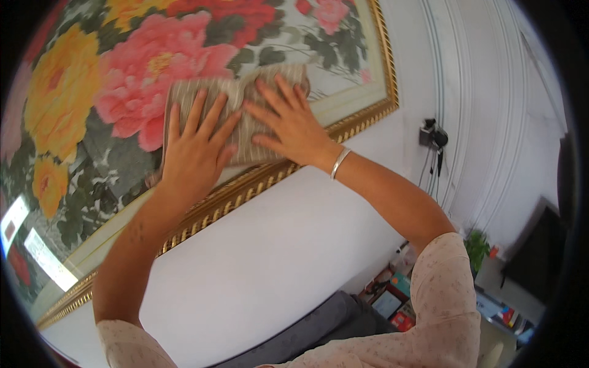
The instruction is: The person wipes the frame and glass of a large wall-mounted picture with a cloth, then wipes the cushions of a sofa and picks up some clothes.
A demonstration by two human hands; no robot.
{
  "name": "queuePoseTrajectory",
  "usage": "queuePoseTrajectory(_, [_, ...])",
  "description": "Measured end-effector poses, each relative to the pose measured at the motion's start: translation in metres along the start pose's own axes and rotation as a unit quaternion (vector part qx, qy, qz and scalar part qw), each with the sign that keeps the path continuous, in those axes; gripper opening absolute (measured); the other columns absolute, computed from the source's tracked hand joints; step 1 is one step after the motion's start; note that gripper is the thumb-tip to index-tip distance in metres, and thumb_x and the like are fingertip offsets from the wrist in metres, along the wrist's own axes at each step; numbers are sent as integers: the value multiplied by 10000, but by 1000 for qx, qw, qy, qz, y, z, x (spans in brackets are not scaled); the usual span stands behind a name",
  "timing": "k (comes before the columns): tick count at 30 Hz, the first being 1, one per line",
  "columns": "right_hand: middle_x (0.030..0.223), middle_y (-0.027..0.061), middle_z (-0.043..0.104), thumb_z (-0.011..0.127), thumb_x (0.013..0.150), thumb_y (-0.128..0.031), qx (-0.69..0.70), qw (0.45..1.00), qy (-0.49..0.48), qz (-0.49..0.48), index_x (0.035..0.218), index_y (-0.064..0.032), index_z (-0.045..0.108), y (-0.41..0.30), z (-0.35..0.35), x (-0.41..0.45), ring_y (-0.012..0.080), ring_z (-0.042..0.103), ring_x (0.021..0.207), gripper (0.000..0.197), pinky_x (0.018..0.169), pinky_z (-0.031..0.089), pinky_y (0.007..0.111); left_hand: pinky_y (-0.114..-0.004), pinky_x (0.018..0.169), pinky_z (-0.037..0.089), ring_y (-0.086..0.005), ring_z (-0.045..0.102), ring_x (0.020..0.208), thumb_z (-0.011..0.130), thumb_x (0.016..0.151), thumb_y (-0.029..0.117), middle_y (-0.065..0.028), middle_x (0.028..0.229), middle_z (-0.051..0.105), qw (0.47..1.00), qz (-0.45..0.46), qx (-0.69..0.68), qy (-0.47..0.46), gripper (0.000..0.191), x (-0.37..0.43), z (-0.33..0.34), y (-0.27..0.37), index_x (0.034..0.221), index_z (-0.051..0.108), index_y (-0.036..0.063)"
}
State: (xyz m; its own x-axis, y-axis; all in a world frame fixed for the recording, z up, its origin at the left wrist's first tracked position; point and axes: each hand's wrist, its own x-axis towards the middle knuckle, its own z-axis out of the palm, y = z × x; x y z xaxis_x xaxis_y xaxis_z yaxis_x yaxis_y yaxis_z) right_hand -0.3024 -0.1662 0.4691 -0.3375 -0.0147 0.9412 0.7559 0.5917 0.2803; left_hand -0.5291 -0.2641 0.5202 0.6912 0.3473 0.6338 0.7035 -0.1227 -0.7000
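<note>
Both of my palms lie on a striped beige-brown cloth (251, 145), spread flat against the glazed front of a framed peony picture (152, 69). My left hand (195, 154) presses the cloth's left half with its fingers spread. Over the right half is my right hand (292, 122), fingers fanned out, a silver bangle at its wrist. The cloth's lower edge reaches close to the gilt frame (262, 184) along the picture's bottom. Neither hand curls around the cloth. Large pink, yellow and red blooms show around it.
A white wall (271, 257) runs below the frame, down to a dark grey sofa back (317, 326). On the right wall hang a black device and cables (433, 135). A green plant (477, 248) and a dark screen (536, 255) stand lower right, near several boxes (401, 285).
</note>
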Motion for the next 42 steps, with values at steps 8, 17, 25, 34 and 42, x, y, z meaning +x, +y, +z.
queuePoseTrajectory(8, [1120, 59, 559, 663, 813, -147, 88, 996, -12, -1, 1081, -128, 637, 34, -18, -86, 284, 507, 1111, 269, 974, 452, 411, -618, 1184, 142, -353, 248, 1485, 602, 945, 258, -97, 1567, 371, 989, 60, -114, -77, 523, -8, 18, 85, 1443, 501, 133])
queuePoseTrajectory(17, [1123, 118, 558, 595, 801, -103, 28, 993, -2, 115, 1065, -86, 617, 133, -15, -121, 356, 514, 1106, 266, 993, 432, 446, -569, 1168, 230, -302, 376, 1409, 628, 923, 205, -66, 1467, 493, 988, 84, -121, 48, 490, 89, 91, 146, 1400, 534, 148])
queuePoseTrajectory(25, [1386, 181, 479, 564, 900, -167, 52, 937, 56, 342, 1285, -85, 540, 217, -11, -180, 395, 384, 1333, 395, 1133, 337, 454, -560, 1190, 214, -286, 358, 1441, 559, 948, 181, -67, 1521, 449, 992, 73, -99, 21, 493, 172, 132, 232, 1438, 507, 158])
queuePoseTrajectory(34, [1453, 185, 418, 574, 892, -108, 97, 958, -14, 268, 1301, -39, 530, 114, -22, -186, 432, 344, 1379, 417, 1148, 308, 509, -515, 1190, 255, -260, 371, 1425, 628, 846, 58, -43, 1536, 415, 987, 112, -108, -31, 568, 75, 99, 199, 1401, 536, 137])
queuePoseTrajectory(42, [1386, 148, 436, 650, 827, -111, 101, 983, -33, 148, 1279, -82, 559, 16, -9, -147, 399, 361, 1352, 462, 1117, 310, 528, -477, 1179, 296, -237, 380, 1413, 621, 827, 40, -20, 1517, 429, 993, 47, -107, -34, 463, -24, 53, 145, 1281, 608, 132])
